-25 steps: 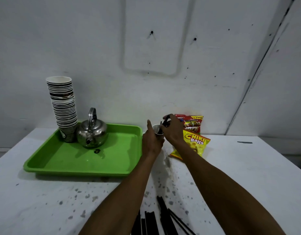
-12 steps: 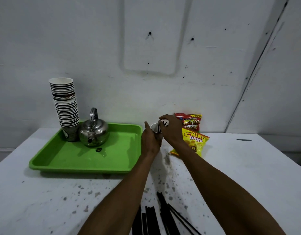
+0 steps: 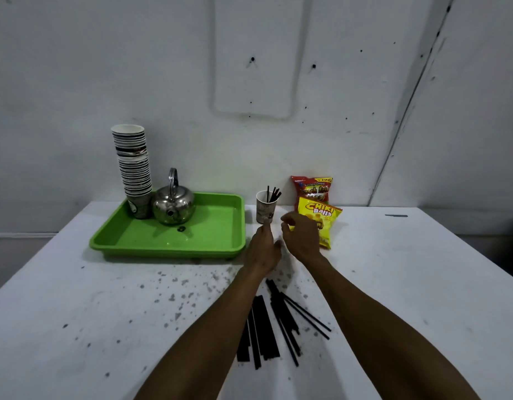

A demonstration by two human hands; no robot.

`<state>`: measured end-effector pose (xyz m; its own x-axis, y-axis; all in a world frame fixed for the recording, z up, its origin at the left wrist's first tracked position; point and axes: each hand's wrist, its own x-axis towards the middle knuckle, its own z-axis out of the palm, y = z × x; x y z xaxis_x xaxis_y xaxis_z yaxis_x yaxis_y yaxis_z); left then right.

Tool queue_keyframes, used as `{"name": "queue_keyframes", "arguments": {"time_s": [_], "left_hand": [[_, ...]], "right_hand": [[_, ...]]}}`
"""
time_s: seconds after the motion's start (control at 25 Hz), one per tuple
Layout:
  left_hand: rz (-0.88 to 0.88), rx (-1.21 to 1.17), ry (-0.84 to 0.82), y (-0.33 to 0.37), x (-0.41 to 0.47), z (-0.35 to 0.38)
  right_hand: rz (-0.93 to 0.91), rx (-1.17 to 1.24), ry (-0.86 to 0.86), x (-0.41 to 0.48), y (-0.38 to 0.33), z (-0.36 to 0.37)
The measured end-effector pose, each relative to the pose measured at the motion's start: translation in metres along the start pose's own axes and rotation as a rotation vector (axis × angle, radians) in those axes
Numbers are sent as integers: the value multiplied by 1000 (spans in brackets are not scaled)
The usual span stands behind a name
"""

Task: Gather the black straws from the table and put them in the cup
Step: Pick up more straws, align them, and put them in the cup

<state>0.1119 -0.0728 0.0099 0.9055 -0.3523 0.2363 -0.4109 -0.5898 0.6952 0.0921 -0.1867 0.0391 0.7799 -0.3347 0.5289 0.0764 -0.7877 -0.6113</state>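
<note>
A small paper cup (image 3: pixel 265 210) stands upright on the white table, right of the green tray, with a few black straws (image 3: pixel 273 194) sticking out of its top. My left hand (image 3: pixel 262 249) is just in front of the cup, fingers loose, holding nothing. My right hand (image 3: pixel 301 236) hovers to the cup's right with curled, parted fingers, also empty. Several more black straws (image 3: pixel 274 321) lie in a loose pile on the table between my forearms, partly hidden by the left forearm.
A green tray (image 3: pixel 214 246) at the left holds a steel kettle (image 3: pixel 173 207) and a tall stack of paper cups (image 3: pixel 132 168). Two snack bags (image 3: pixel 317 210) lean near the wall behind my right hand. The white table (image 3: pixel 408 284) is speckled with dark spots.
Both hands have let go of the cup and drawn back toward me. The straws the right hand was pushing in now stand in the cup on their own.
</note>
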Motion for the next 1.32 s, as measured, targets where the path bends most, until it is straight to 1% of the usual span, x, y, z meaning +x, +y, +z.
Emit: {"name": "queue_keyframes", "arguments": {"time_s": [0.08, 0.16, 0.32, 0.52, 0.64, 0.68, 0.76, 0.84, 0.88, 0.92, 1.0, 1.04, 1.12, 1.2, 1.32], "left_hand": [[-15, 74, -71, -4, -20, 3], [-11, 93, -104, -7, -40, 2], [-2, 78, -111, -9, -70, -6], [-11, 108, -62, -13, -103, -22], [-42, 175, -88, -15, -120, -27], [-37, 201, -105, -16, -125, -27], [-3, 239, -117, -18, -135, -27], [39, 270, -98, -18, -142, -25], [54, 293, -89, -17, -145, -24], [60, 310, -85, -17, -146, -23], [62, 331, -85, -19, -147, -20], [66, 340, -83, -20, -147, -19], [81, 346, -71, -21, -149, -19], [85, 342, -63, -19, -151, -20], [82, 338, -54, -18, -153, -21]], "right_hand": [[35, -92, -115, -23, 6, -3], [93, -202, -211, -41, 6, -8], [179, -407, -261, -73, -2, -24], [313, -407, -473, -95, -8, -47], [304, -450, -660, -102, -22, -65], [318, -472, -731, -104, -30, -70], [384, -437, -801, -107, -36, -77], [387, -389, -772, -112, -35, -80], [354, -398, -754, -115, -35, -81], [305, -415, -720, -118, -36, -80], [231, -356, -605, -126, -37, -77], [213, -293, -550, -129, -34, -73], [224, -248, -498, -135, -35, -67], [263, -246, -489, -135, -38, -64], [289, -309, -515, -129, -43, -62]]}}
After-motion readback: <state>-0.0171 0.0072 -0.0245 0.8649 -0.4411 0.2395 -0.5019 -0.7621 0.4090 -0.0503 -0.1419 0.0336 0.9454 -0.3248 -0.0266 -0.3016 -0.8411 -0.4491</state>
